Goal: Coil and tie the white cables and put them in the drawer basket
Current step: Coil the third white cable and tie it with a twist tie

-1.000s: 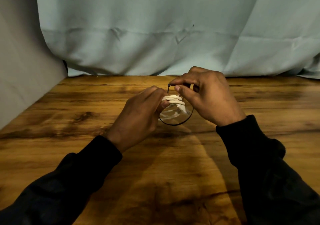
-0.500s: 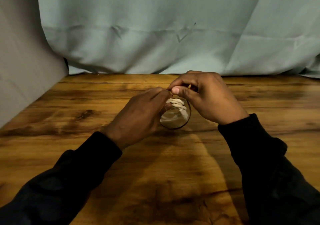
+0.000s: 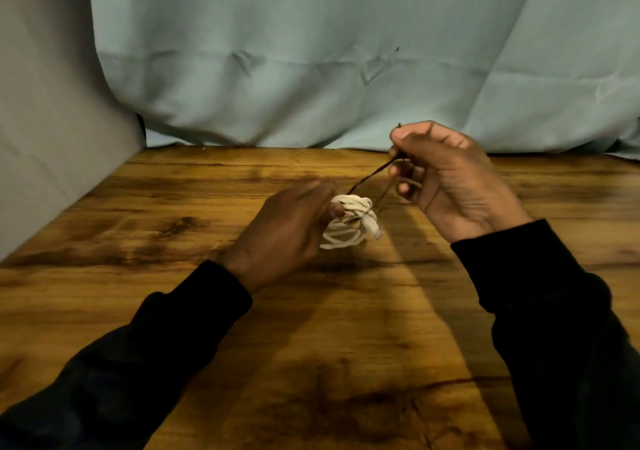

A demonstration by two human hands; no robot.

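From the head view, the small bundle of coiled white cable (image 3: 348, 223) is wound and sits just above the brown wooden table (image 3: 173, 214), held in the curled fingers of the left hand (image 3: 289, 230). The right hand (image 3: 446, 179) pinches the thin dark tie (image 3: 372, 176) between thumb and fingers, drawing it taut up and away from the bundle. I judge the coiling done and the tying under way, the knot not yet finished. No drawer basket or any other container shows here, so stowing the cable remains.
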